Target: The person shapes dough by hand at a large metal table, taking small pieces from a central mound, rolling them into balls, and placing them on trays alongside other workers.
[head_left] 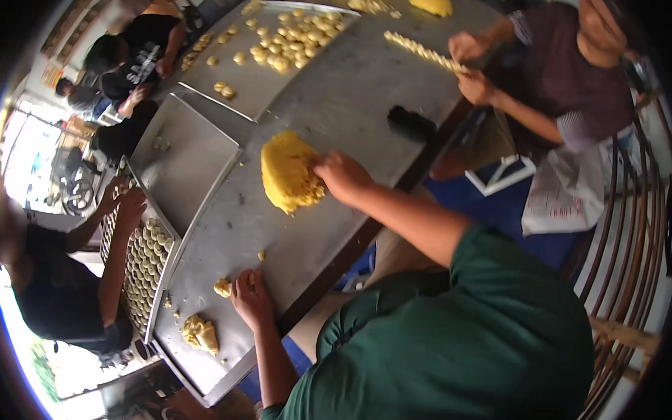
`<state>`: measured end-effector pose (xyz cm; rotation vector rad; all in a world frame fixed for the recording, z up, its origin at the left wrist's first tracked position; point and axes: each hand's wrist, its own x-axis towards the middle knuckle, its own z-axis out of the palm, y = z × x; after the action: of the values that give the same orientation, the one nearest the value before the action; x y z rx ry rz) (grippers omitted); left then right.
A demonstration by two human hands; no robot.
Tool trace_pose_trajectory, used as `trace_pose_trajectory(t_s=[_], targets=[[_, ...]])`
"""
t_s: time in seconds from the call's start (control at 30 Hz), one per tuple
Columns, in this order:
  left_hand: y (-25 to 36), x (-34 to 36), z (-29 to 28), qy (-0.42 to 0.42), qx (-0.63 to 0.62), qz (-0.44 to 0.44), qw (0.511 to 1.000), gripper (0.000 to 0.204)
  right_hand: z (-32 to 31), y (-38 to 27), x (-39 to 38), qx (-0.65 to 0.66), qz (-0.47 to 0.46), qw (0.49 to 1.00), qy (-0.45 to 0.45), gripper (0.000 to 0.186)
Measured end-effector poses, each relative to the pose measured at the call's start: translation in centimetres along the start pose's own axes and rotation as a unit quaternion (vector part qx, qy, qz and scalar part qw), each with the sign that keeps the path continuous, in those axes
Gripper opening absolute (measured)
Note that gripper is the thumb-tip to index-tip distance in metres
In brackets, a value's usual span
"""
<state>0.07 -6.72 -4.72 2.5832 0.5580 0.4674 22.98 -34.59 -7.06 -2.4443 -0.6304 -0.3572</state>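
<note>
A large smooth yellow lump of dough (285, 171) lies on the steel table, its right side torn and crumbly. My right hand (343, 179) is closed on that torn edge, the fingertips partly sunk out of sight. Lower down, my left hand (253, 302) rests at the table with curled fingers on a small piece of dough (222, 287), which pokes out at its left. A tiny dough crumb (261, 255) sits just above this hand. To its lower left is a paler, rough lump of dough (200, 334).
A tray (150, 263) with rows of small dough rounds stands at left, under a co-worker's hands. Beyond is a bare metal tray (186, 157), then a tray (281, 82) of dough balls. A black object (411, 124) lies near the edge. At upper right another person holds a dough rope (423, 50).
</note>
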Motion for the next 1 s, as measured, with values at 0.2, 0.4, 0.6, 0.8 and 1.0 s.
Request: trace_pose_trajectory(t_s=[0.2,0.4,0.6,0.8,1.0], targets=[[0.1,-0.1,0.0,0.048,0.008,0.069,0.996,0.02,-5.8,-0.1,0.8,-0.027,-0.065,0.99,-0.123,0.019],[0.0,-0.4,-0.1,0.077,0.131,0.038,0.988,0.032,-0.6,0.3,0.0,0.013,-0.068,0.997,-0.014,0.025],[1.5,-0.3,-2.0,0.033,0.092,-0.008,0.995,0.024,-6.0,-0.8,1.2,0.092,-0.077,0.992,-0.033,0.017],[1.3,-0.2,-1.4,0.027,0.044,0.023,0.998,0.027,-5.4,1.5,-2.7,-0.032,-0.048,0.992,-0.115,0.034],[1.4,-0.4,-1.1,0.027,0.04,0.022,0.999,0.027,-2.9,-1.0,-0.6,0.068,-0.14,0.987,0.032,0.029]])
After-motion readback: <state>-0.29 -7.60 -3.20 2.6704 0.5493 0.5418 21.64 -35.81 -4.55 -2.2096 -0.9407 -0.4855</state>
